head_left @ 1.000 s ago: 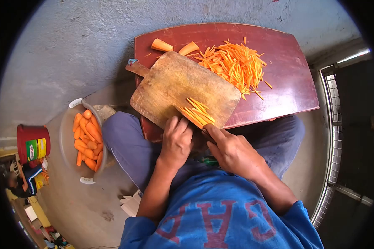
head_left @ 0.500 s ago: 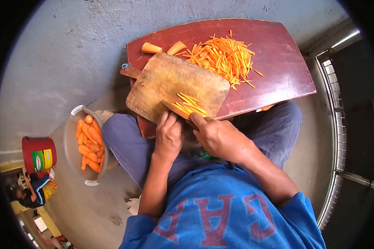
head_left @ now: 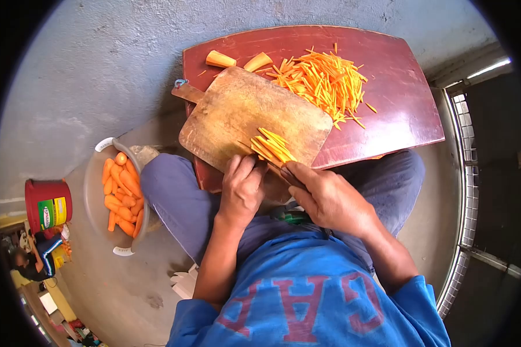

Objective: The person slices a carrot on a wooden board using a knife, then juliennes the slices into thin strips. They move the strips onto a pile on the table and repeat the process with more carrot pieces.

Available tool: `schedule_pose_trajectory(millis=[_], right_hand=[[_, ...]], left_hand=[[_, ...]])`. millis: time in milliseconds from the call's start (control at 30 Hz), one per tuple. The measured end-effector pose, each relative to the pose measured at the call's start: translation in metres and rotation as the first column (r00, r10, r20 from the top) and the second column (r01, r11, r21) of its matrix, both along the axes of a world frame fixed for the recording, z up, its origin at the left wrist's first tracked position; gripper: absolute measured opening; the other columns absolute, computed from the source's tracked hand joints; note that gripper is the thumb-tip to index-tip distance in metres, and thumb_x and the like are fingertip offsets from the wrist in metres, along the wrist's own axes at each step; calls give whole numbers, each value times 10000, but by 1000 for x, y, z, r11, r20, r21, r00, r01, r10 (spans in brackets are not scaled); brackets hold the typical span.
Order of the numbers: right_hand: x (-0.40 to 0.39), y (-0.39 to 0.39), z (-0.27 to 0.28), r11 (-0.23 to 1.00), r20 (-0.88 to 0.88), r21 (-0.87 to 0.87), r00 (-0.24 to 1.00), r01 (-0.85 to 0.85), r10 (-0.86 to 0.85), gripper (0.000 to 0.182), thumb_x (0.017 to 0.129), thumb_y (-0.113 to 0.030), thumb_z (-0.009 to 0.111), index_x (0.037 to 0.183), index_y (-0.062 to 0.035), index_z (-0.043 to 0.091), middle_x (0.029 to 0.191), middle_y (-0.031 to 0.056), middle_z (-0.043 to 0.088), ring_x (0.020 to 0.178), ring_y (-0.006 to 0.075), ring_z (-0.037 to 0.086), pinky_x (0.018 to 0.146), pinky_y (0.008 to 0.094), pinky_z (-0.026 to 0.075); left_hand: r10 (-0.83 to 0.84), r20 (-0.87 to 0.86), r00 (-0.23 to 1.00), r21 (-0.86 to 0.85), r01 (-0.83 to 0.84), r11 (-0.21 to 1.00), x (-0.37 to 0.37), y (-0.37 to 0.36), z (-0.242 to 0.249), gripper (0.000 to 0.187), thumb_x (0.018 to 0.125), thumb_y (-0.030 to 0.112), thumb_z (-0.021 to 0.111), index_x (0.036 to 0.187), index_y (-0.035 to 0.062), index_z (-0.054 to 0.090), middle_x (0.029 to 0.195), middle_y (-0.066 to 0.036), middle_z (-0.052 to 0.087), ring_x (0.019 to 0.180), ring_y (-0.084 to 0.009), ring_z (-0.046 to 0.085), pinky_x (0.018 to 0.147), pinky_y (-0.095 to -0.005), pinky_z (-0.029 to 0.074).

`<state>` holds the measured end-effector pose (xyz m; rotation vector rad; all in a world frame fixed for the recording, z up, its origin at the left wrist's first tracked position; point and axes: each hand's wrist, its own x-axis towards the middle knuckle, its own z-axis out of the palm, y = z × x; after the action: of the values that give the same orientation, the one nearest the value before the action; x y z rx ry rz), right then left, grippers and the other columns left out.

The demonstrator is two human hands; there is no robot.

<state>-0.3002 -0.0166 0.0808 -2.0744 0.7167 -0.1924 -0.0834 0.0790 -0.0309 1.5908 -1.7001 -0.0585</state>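
My right hand (head_left: 336,199) is closed around a knife (head_left: 290,178), at the near edge of a wooden cutting board (head_left: 231,118). Most of the blade is hidden behind the fingers and the cut carrot. Close by on the left, my left hand (head_left: 243,191) has its fingers curled at the board's edge by the blade; what they pinch, if anything, is hidden. Thin carrot sticks (head_left: 272,146) lie in a small bundle on the board, just beyond both hands.
The board rests on a dark red table (head_left: 393,98). On it are a heap of carrot strips (head_left: 327,81) and two carrot chunks (head_left: 220,59). Left on the floor stand a tub (head_left: 95,217) of peeled carrots and a red bucket (head_left: 33,202). Another person (head_left: 40,257) sits farther off.
The knife has dropped lower against the board's edge, and less of its blade shows. My right hand has shifted slightly right and nearer my body. The view has moved a little.
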Motion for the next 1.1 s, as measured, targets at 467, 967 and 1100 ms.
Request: schedule_pose_trajectory(millis=[467,967,1100], right_hand=[[3,10,6,1000,-98,1,995,-8,8,534,1104,-117,720,1594,14,555,1259,336,778,1063,563,778,891,610,657],[11,1,-4,997,-98,-58,994,-54,48,506,1101,-108,727,1558,48,578,1191,332,789,1039,546,779,861,604,627],[-3,1,-4,1000,-25,10,1000,10,-10,464,1110,-84,717,1533,69,604,1184,328,788,1068,541,782,885,570,628]], left_hand=[[-7,-13,1000,31,7,999,3,3,-2,229,834,-37,715,1054,-36,779,1125,-200,695,998,-441,628,897,-553,576],[-20,40,999,143,14,990,6,10,3,332,803,-72,712,1121,-56,808,1147,-191,723,1032,-423,654,927,-530,591],[22,-50,999,34,-20,999,4,5,8,234,868,-82,760,1093,-47,815,1120,-172,766,1004,-397,701,893,-498,608]])
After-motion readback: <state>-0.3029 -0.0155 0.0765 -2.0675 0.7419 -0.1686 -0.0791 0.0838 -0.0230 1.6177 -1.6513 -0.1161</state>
